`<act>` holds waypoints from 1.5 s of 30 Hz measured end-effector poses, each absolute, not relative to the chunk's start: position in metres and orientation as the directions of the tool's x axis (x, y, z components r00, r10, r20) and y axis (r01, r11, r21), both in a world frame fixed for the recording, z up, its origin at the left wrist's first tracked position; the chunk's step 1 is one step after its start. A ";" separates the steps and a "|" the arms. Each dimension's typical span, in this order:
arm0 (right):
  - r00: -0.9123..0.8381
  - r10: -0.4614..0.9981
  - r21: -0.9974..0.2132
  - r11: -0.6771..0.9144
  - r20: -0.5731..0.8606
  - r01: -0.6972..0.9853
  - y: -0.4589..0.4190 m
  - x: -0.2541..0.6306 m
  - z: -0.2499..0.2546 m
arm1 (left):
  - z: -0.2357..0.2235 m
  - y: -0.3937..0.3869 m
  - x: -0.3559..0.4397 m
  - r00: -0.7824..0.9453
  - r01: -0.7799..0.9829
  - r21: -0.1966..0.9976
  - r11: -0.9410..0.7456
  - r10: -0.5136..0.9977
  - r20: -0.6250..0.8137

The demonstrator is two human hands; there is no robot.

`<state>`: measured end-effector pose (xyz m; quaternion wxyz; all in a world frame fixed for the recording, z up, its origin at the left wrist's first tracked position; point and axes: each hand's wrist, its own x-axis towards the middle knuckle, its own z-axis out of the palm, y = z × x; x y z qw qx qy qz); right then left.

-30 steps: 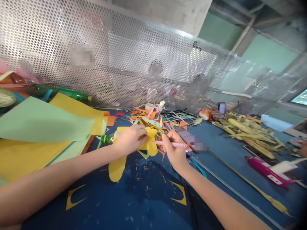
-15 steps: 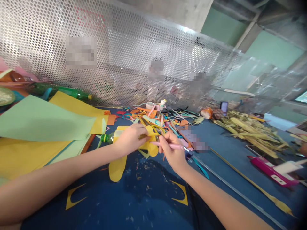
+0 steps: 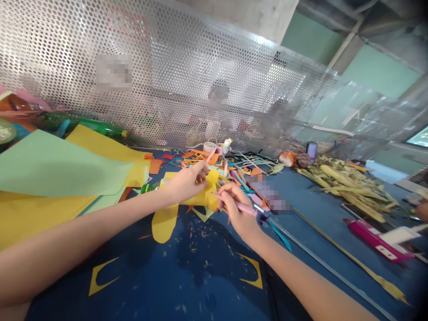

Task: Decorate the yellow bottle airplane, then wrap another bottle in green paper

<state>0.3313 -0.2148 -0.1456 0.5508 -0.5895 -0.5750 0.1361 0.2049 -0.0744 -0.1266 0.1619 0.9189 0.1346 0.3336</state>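
Observation:
A pink pen is pinched in the fingers of my right hand, its tip over a yellow paper cutout with rounded lobes. My left hand sits at the left edge of this cutout, fingers loosely bent and thumb apart from them; nothing shows between them. Under my left wrist lies a green-capped bottle, mostly covered by yellow paper. A rounded yellow paper flap sticks out below it toward me.
Large green paper sheets lie at left. Coloured paper scraps and a small glue bottle lie behind my hands. At right are a clear rod, dried husks and a magenta power strip. Perforated metal mesh stands behind.
My left hand has lifted slightly and its fingers have loosened from the yellow paper. The cutout and flap have shifted a little upward. My right hand keeps the pen, its tip slightly higher.

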 end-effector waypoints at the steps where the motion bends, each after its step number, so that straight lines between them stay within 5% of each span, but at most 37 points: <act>1: 0.310 0.825 -0.811 0.270 0.473 0.519 -0.214 0.331 -0.145 | -0.126 -0.073 0.204 0.737 0.140 0.387 -0.911 0.357 0.574; 14: 0.365 0.809 -0.852 0.286 0.460 0.439 -0.211 0.334 -0.142 | -0.135 -0.092 0.162 0.860 0.039 0.002 -0.999 0.035 0.508; 26: 0.408 0.794 -0.865 0.276 0.451 0.419 -0.208 0.337 -0.140 | -0.145 -0.093 0.163 0.873 0.024 0.006 -1.000 0.023 0.486; 37: 0.371 0.799 -0.837 0.276 0.473 0.473 -0.207 0.337 -0.146 | -0.151 -0.091 0.161 0.876 -0.033 -0.145 -0.989 -0.099 0.472; 45: 0.301 0.853 -0.835 0.244 0.426 0.493 -0.207 0.339 -0.151 | -0.154 -0.091 0.162 0.879 -0.029 -0.144 -0.989 -0.094 0.468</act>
